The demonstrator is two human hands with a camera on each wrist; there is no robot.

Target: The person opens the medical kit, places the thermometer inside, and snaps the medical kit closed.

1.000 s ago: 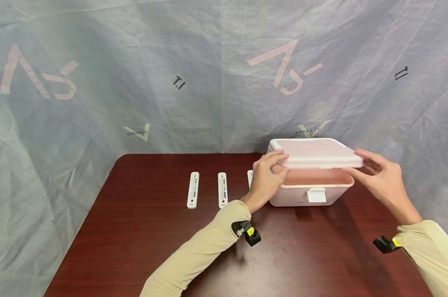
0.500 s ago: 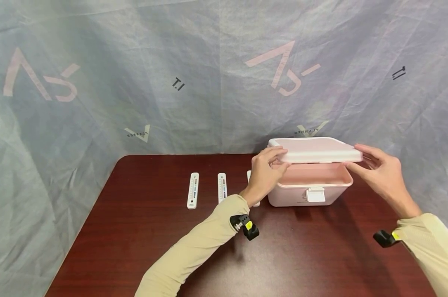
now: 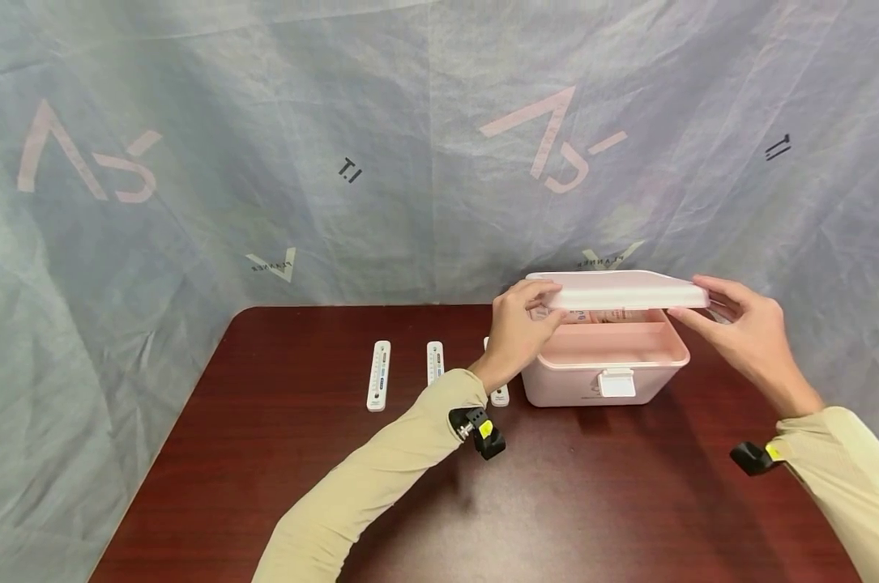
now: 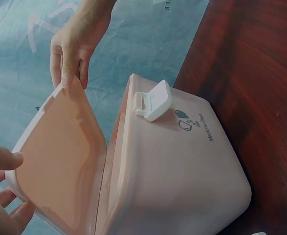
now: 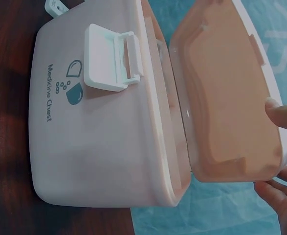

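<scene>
A pink medicine chest stands at the back right of the table, its lid tilted up and hinged at the rear. My left hand pinches the lid's left front corner, thumb underneath and fingers on top. At the right front corner, my right hand grips it the same way. The white front latch hangs unfastened. Beneath the lid show a pink inner compartment and, behind it, something with printed lettering, partly hidden. The right wrist view shows the lid's smooth underside.
Left of the chest, white thermometers lie in a row on the dark red table: one at the left, a middle thermometer and a third, the last two partly behind my left arm. A grey printed cloth hangs behind.
Both hands have raised the lid's front edge higher and farther back. More of the inner compartment shows, and the printed contents behind it have come into view.
</scene>
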